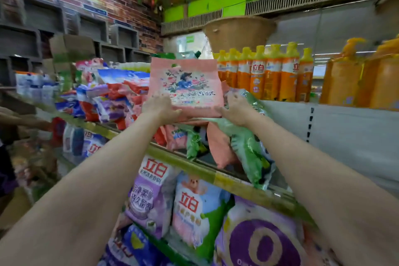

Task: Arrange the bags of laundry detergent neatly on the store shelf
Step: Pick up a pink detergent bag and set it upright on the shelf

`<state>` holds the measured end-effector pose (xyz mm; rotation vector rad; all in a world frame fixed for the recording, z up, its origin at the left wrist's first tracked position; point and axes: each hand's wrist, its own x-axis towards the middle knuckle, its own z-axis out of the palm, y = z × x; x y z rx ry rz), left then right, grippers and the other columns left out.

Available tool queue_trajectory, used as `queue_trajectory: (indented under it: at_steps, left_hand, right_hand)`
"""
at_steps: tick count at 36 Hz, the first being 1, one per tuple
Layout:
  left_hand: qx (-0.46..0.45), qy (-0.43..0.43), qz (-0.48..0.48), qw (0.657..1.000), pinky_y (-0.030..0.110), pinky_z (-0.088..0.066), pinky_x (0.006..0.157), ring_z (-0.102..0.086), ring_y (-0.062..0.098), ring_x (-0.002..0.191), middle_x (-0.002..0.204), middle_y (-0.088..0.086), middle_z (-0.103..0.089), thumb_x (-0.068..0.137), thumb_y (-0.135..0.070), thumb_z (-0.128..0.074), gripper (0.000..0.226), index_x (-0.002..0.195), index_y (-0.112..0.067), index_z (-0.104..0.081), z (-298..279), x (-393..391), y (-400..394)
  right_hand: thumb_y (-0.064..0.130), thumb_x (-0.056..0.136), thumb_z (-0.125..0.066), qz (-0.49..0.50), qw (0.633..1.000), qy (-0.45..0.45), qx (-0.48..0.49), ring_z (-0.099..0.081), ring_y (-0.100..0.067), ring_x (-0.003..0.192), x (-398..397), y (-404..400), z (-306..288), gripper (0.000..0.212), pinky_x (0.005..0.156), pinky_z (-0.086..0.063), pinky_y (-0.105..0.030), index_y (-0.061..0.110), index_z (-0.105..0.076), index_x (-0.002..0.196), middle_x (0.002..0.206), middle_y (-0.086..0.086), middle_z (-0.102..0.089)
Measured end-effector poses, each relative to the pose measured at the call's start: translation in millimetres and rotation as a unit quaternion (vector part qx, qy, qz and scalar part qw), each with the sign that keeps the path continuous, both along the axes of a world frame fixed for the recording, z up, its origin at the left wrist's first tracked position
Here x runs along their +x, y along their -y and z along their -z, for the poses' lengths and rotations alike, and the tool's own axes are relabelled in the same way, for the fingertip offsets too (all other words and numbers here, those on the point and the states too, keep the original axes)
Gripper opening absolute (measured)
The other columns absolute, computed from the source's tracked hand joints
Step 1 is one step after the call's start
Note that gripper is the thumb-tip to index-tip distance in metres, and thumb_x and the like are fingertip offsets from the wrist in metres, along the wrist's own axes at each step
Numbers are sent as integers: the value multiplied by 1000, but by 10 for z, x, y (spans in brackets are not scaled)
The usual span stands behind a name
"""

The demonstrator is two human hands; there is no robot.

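- A flat pink plastic detergent bag, printed with flowers and a figure in a blue hat, has a cut-out handle near its top edge.
- It stands upright, printed face toward the camera, long axis vertical, above the upper shelf of slumped pink and green bags.
- The left hand and right hand grip its lower corners, fingers curled round the edges; the bag rises above both.

two hands, one raised pink bag
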<state>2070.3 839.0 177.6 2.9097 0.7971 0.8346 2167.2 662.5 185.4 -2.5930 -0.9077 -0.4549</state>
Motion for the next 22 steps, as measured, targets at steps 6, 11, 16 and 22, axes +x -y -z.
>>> queue_trajectory:
  at_steps: [6,11,16,22]
  left_hand:
    - [-17,-29,-8,999,47,-28,111,-28,39,136,146,24,-34,91,-64,-36,80,137,1,-41,-20,151,-325]
    - [-130,-7,-17,991,52,-21,116,-14,45,142,155,28,-8,86,-73,-28,96,146,1,-26,1,277,-524]
    - [-236,46,-4,971,52,-23,114,1,44,144,155,29,4,82,-74,-39,110,148,5,-3,24,360,-582]
    - [-430,114,-5,895,49,-40,105,-40,39,131,146,20,-37,16,-92,-61,163,146,-1,-23,126,757,-1025]
  right_hand:
    - [45,98,-38,31,999,-32,-13,-16,-39,143,164,-310,-40,65,116,-21,-49,6,-22,148,154,-25,-15]
    - [36,102,-31,48,997,-50,-29,-27,-35,140,228,-468,-89,58,110,-27,-33,-4,-29,143,152,-26,-25]
    - [21,105,-21,12,991,-120,57,-40,-39,130,274,-583,-158,43,103,-36,-36,2,-34,142,142,-31,-36]
    - [45,78,-72,15,959,-204,196,-46,-30,127,450,-567,-138,90,105,-42,-44,0,-26,143,143,-15,-42]
